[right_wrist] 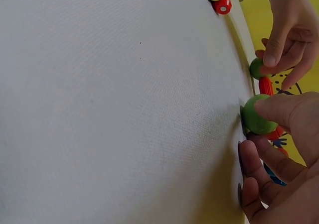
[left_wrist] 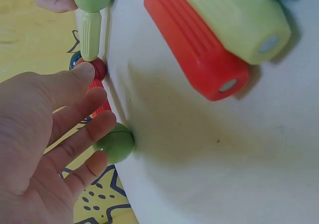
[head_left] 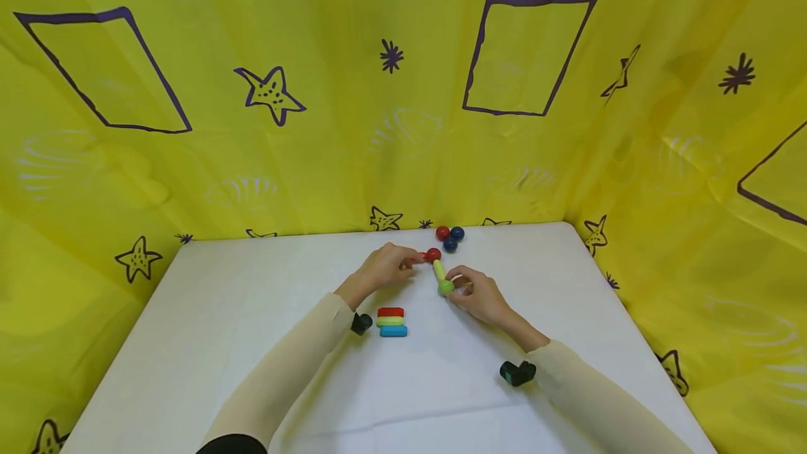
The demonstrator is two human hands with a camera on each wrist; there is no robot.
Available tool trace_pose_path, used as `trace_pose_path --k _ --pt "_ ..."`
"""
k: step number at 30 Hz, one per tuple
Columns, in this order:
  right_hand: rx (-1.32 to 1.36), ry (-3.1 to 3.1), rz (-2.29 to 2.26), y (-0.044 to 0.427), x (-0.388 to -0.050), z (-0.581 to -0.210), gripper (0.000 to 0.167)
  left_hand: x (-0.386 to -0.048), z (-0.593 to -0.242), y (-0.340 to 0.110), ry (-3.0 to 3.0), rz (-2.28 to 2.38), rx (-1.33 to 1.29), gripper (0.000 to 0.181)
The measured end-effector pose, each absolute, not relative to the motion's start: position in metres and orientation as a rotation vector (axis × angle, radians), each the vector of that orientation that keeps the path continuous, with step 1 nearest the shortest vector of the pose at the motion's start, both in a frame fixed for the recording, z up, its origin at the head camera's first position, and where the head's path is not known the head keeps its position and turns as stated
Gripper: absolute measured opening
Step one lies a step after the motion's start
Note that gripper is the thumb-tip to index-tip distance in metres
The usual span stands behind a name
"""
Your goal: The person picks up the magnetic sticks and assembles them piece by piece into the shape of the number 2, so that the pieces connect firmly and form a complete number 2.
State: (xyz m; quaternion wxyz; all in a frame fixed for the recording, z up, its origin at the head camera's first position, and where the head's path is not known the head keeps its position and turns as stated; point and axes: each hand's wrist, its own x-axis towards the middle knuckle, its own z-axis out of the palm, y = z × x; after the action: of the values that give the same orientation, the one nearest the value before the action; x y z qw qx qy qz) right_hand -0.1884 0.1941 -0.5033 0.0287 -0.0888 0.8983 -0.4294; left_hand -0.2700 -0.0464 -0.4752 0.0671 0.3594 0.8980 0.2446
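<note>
My right hand (head_left: 479, 294) pinches a green ball (right_wrist: 256, 115) between thumb and fingers. A yellow-green ridged stick (head_left: 439, 270) joins that ball to a red ball (head_left: 433, 255). From the red ball a red stick (right_wrist: 265, 86) runs to another green ball (left_wrist: 118, 143). My left hand (head_left: 387, 266) is beside this red stick and far green ball, its fingers loosely bent and spread apart. In the left wrist view its thumb and fingers partly cover them; whether they touch is unclear. The head view hides the far green ball behind the left hand.
Red, yellow-green and blue sticks (head_left: 392, 321) lie side by side nearer the body. Behind the joined pieces sit a loose red ball (head_left: 443, 232) and two dark blue balls (head_left: 450, 245) on the white table (head_left: 252, 314). A yellow patterned curtain (head_left: 340, 160) borders the table.
</note>
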Motion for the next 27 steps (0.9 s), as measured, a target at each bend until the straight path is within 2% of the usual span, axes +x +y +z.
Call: trace_pose_path --k 27 --pt "-0.292 2.779 -1.281 0.195 -0.192 -0.502 0.029 -0.229 -0.484 -0.11 2.468 0.919 0.996 0.024"
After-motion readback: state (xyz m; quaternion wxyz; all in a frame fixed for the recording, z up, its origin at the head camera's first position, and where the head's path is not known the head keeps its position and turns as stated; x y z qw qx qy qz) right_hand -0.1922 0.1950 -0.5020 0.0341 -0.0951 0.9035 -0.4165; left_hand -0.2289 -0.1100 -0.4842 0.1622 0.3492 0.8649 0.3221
